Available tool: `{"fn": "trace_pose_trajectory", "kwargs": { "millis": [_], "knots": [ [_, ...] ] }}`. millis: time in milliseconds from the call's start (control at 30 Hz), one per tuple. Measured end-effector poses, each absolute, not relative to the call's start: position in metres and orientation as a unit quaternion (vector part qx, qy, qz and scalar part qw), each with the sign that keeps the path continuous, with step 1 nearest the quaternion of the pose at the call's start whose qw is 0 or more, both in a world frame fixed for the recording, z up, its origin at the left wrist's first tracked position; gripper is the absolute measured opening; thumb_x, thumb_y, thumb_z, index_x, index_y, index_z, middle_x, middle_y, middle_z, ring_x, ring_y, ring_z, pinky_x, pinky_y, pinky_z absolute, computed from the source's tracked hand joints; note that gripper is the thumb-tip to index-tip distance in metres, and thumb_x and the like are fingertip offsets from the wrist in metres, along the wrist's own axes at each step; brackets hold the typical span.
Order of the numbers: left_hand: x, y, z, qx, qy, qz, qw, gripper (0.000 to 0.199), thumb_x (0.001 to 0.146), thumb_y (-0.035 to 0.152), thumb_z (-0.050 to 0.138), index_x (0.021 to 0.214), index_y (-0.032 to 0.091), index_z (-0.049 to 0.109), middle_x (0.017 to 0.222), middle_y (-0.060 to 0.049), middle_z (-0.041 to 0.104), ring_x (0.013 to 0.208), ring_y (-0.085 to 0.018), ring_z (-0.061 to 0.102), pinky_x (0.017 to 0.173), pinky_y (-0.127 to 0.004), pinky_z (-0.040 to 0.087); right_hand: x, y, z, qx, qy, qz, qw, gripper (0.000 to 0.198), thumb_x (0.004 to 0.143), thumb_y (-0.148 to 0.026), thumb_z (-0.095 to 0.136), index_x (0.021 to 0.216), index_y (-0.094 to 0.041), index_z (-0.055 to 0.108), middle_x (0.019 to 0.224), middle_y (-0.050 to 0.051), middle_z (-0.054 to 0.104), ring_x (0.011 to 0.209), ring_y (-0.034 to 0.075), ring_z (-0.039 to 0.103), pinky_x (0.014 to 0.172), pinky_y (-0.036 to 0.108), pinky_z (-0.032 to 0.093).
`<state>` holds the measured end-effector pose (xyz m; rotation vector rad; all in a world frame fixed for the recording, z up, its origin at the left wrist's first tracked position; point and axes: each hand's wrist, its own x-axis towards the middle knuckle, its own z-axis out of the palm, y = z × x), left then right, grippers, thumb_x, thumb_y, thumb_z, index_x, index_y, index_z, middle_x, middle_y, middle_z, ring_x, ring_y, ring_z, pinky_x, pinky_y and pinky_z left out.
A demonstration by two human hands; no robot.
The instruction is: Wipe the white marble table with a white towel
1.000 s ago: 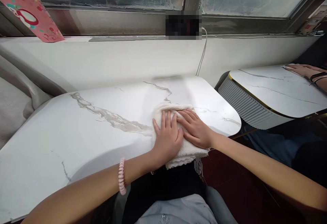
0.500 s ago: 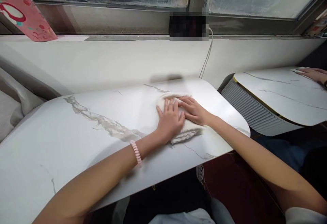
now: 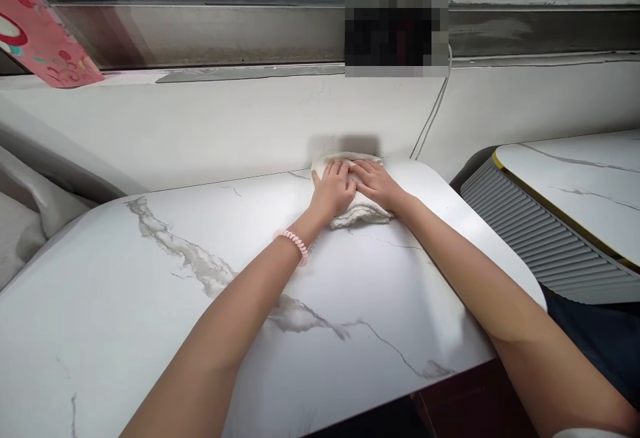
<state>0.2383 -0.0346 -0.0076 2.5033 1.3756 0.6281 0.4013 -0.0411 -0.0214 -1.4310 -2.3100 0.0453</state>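
Note:
A folded white towel [image 3: 364, 213] lies on the white marble-patterned tabletop [image 3: 170, 318], at its far edge against the wall. My left hand [image 3: 334, 191], below a pink coiled band [image 3: 295, 241] on the wrist, presses flat on the towel's left part with its fingers stretched forward. Beside it, my right hand [image 3: 377, 183] lies open on the towel's right part, fingers spread and pointing left. The two hands almost touch at the middle. Neither hand's fingers wrap round the cloth.
Behind the table stands a white wall [image 3: 215, 128] under a window ledge. A pixelated dark object [image 3: 390, 38] is on the ledge, with a white cable [image 3: 433, 118] hanging down. At left are a pink patterned card [image 3: 55, 38] and grey upholstery [image 3: 55, 191]. A second marble-patterned table [image 3: 590, 171] stands at right.
Both hands and the towel have slid away from me, to the wall side of the tabletop. My view has shifted, and the other person's hand at far right is out of sight.

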Motion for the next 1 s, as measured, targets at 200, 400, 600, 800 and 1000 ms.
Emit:
{"fn": "trace_pose_trajectory", "kwargs": {
  "millis": [200, 400, 600, 800, 1000],
  "knots": [
    [0.248, -0.029, -0.008, 0.837, 0.502, 0.200, 0.087, 0.045, 0.095, 0.023, 0.029, 0.137, 0.020, 0.045, 0.150, -0.009, 0.045, 0.144, -0.023, 0.031, 0.116, -0.062, 0.018, 0.406, -0.028, -0.022, -0.527, -0.825, 0.007, 0.204, 0.043, 0.096, -0.035, 0.035, 0.133, -0.019, 0.051, 0.138, 0.013, 0.052, 0.127, 0.029, 0.045, 0.107, 0.047, 0.033],
    [0.252, -0.041, -0.006, 0.833, 0.518, 0.175, 0.081, 0.048, 0.097, 0.027, 0.026, 0.141, 0.019, 0.042, 0.154, -0.008, 0.039, 0.146, -0.023, 0.027, 0.116, -0.063, 0.018, 0.408, -0.042, -0.022, -0.530, -0.827, 0.006, 0.189, 0.047, 0.098, -0.037, 0.028, 0.136, -0.018, 0.048, 0.144, 0.015, 0.048, 0.131, 0.031, 0.042, 0.109, 0.051, 0.032],
    [0.264, -0.087, -0.005, 0.850, 0.505, 0.141, 0.057, 0.053, 0.099, 0.029, 0.022, 0.148, 0.015, 0.036, 0.157, -0.011, 0.033, 0.148, -0.026, 0.022, 0.114, -0.065, 0.020, 0.422, -0.092, -0.019, -0.524, -0.833, -0.001, 0.178, 0.050, 0.099, -0.039, 0.026, 0.137, -0.015, 0.047, 0.145, 0.017, 0.045, 0.133, 0.033, 0.040, 0.110, 0.052, 0.032],
    [0.276, -0.156, -0.005, 0.867, 0.482, 0.115, 0.051, 0.056, 0.100, 0.031, 0.021, 0.151, 0.011, 0.029, 0.159, -0.014, 0.027, 0.149, -0.032, 0.017, 0.113, -0.068, 0.019, 0.439, -0.166, -0.017, -0.497, -0.845, -0.010, 0.195, 0.050, 0.100, -0.040, 0.026, 0.140, -0.017, 0.044, 0.145, 0.017, 0.045, 0.133, 0.033, 0.040, 0.109, 0.055, 0.033],
    [0.271, -0.217, -0.006, 0.899, 0.423, 0.108, 0.048, 0.060, 0.100, 0.035, 0.023, 0.152, 0.005, 0.026, 0.158, -0.021, 0.027, 0.147, -0.038, 0.021, 0.111, -0.070, 0.019, 0.442, -0.238, -0.013, -0.494, -0.842, 0.022, 0.218, 0.053, 0.099, -0.047, 0.031, 0.148, -0.025, 0.032, 0.149, 0.013, 0.039, 0.136, 0.034, 0.037, 0.109, 0.058, 0.033]
  ]
}}
